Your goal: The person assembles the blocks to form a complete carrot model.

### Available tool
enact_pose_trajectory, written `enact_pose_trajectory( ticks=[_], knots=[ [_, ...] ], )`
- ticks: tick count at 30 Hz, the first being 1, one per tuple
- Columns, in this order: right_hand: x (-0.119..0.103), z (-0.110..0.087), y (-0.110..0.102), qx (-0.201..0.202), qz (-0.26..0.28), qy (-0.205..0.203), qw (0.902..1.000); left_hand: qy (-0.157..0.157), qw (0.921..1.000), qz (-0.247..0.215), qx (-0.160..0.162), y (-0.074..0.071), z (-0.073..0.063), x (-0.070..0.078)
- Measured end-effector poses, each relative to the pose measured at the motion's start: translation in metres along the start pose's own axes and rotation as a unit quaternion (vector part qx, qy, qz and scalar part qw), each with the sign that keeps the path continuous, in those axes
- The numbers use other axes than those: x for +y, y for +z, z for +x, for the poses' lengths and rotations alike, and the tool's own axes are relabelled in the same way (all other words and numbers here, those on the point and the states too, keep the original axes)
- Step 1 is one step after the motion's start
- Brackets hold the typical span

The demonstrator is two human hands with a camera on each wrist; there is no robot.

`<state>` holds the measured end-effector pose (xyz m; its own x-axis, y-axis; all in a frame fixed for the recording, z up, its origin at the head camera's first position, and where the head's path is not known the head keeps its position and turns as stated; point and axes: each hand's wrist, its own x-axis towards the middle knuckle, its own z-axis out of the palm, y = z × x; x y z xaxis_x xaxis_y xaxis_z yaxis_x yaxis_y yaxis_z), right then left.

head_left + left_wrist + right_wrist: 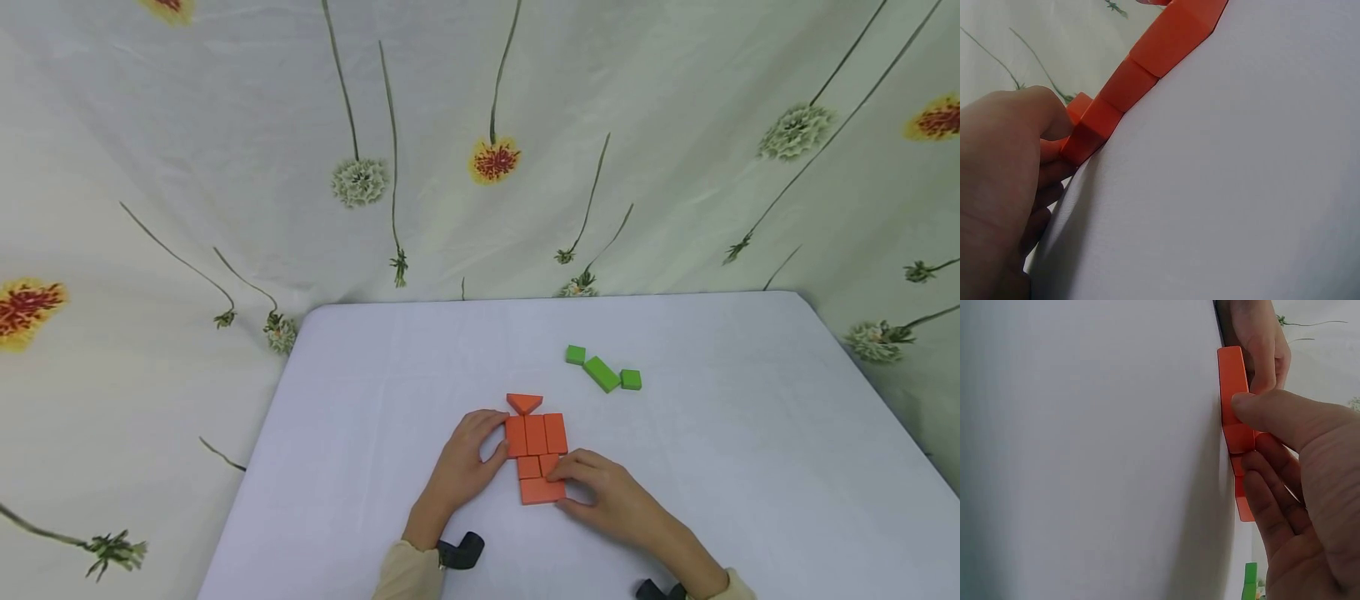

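Orange blocks lie in a flat figure. An orange triangle [524,402] points down at its far end, above three side-by-side orange rectangles [536,434]. Below these come two small orange squares [528,467], then a crosswise orange rectangle [542,492] at the near end. My left hand [467,458] rests with index finger and thumb along the left side of the upper rectangles. My right hand [615,500] is at the lower right; its fingers touch the right small square. In the right wrist view, the right thumb [1272,412] presses the crosswise rectangle's near face.
Beyond the figure to the right lie a green rectangle [602,374] and two green squares [631,380]. The white table [360,375] has rounded far corners, with a flower-print cloth [435,100] behind it. Dark wrist cameras sit on both wrists.
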<state>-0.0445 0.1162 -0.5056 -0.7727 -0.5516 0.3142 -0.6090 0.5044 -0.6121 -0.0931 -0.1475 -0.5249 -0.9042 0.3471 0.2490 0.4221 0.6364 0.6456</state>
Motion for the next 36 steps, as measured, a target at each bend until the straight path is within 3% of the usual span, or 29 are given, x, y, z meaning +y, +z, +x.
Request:
enact_pose_trajectory(
  ticks=[11,23,30,36],
  knots=[
    [0.003,0.001,0.002,0.009,-0.017,-0.027,0.9995,-0.006,1.0,-0.002,0.0,0.0,0.0,0.002],
    [-0.001,0.004,-0.001,-0.01,-0.022,-0.001,0.9997,-0.007,1.0,0.003,-0.001,-0.001,0.0,0.004],
    [0.0,0.019,-0.006,0.019,-0.021,-0.02,0.9994,-0.006,1.0,0.006,0.001,0.0,-0.001,0.002],
    [0.002,0.038,-0.01,0.046,-0.041,0.022,0.9979,-0.01,0.9999,0.008,-0.003,0.0,0.0,0.003]
  ],
)
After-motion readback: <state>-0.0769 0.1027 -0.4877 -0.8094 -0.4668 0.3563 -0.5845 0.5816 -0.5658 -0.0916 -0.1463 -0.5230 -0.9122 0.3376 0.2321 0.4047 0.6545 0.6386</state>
